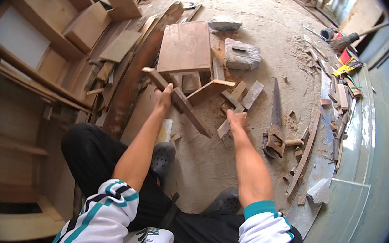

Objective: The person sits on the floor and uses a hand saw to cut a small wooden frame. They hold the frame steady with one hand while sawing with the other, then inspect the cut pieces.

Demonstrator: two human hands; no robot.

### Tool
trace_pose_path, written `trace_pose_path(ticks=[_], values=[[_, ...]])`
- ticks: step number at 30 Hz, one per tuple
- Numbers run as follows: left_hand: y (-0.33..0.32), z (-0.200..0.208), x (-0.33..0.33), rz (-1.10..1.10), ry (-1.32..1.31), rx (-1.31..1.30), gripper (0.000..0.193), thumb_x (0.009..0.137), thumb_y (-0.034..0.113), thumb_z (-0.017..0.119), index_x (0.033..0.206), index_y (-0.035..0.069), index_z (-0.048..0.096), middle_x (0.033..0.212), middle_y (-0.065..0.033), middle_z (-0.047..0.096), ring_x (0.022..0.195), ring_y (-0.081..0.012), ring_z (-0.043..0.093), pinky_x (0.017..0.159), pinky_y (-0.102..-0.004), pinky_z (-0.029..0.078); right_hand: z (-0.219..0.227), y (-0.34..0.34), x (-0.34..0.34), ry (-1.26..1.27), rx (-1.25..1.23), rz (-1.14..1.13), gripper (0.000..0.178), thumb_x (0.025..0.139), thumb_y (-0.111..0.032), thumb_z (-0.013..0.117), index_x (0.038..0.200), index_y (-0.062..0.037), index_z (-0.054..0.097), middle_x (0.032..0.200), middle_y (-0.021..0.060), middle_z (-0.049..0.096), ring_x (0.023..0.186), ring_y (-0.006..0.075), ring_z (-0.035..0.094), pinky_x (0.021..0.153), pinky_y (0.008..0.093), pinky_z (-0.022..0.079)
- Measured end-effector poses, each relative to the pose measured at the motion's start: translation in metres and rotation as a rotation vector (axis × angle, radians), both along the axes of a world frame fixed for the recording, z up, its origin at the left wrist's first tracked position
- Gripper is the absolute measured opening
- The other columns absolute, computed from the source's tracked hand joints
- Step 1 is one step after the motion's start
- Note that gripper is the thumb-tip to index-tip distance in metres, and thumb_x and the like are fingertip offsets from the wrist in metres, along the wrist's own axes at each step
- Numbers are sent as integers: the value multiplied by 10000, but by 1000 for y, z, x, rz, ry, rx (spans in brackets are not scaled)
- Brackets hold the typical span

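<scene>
My left hand (162,101) is closed around a long wooden strip (187,107), held slanting in front of a plywood box (186,48). A flat board (210,92) leans out from the box's near side. To the right, my right hand (238,120) is closed low over several short wood offcuts (253,94); its fingers hide what they grip. Farther right lies a handsaw (276,116), its blade pointing away from me and its wooden handle nearest. A short round wooden handle (293,143) sits beside the saw.
Wooden cabinet frames (38,22) stand along the left. A long dark plank (145,68) lies beside the box. Behind it rest a slotted concrete block (242,55) and a stone (226,23). Scrap wood (313,149) and glass sheets (346,220) line the right, with a broom (345,41) at far right.
</scene>
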State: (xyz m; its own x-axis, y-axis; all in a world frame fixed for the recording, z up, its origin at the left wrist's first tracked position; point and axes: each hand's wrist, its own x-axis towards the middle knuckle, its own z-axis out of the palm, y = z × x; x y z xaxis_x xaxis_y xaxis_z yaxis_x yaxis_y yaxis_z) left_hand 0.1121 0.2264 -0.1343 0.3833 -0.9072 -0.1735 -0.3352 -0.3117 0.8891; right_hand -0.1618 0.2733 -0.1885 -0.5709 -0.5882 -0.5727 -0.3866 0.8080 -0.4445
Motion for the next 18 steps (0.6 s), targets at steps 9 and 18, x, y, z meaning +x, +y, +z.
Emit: trace_pose_path(ticks=[9,18], values=[[28,25,-14,-416,869,319,421,977,405,587,1182,41,638,906,-97,699,849,-201,696,690,-351,589,0,-43,-123,-742,-21,79,150,648,-247,643,677,-132,551,650,80,564,553,257,490,567,396,408],[80,-63,-37,-807,1491,358,915,992,729,309,1526,-12,357,1306,-254,583,976,-249,660,907,-403,541,40,-55,-171,-924,-13,291,182,742,-288,625,728,-106,636,753,69,658,666,230,595,686,427,483]])
